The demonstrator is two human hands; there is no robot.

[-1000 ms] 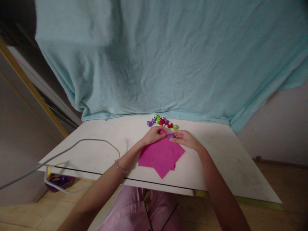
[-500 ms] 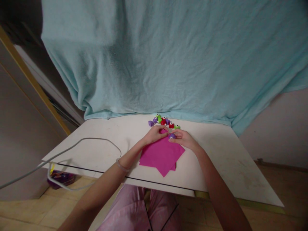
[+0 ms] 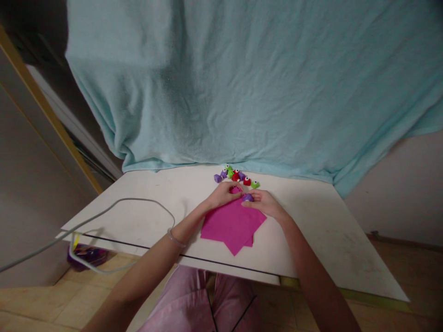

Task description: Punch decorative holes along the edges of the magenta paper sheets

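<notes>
My right hand (image 3: 265, 203) pinches a small purple toy (image 3: 248, 198) between thumb and fingers. My left hand (image 3: 223, 193) is curled just to its left, thumb and fingertips meeting beside the toy; what they grip there is too small to make out. Beneath both hands lie bright pink square sheets (image 3: 231, 226), stacked askew so their corners point different ways. Behind the hands sits a loose row of small googly-eyed toys: purple ones (image 3: 218, 178) at the left, a red one (image 3: 247, 181) and a green one (image 3: 255, 184) at the right.
The white table (image 3: 328, 230) ends at a pale blue cloth (image 3: 242, 92) hanging along its back. A grey cable (image 3: 117, 201) loops over the left side of the table. Below the left edge, a purple package (image 3: 86, 257) rests near the floor.
The purple toy has turned slightly in my right hand, and its white spot shows less now. My left hand stays nearly still; the view has shifted a little.
</notes>
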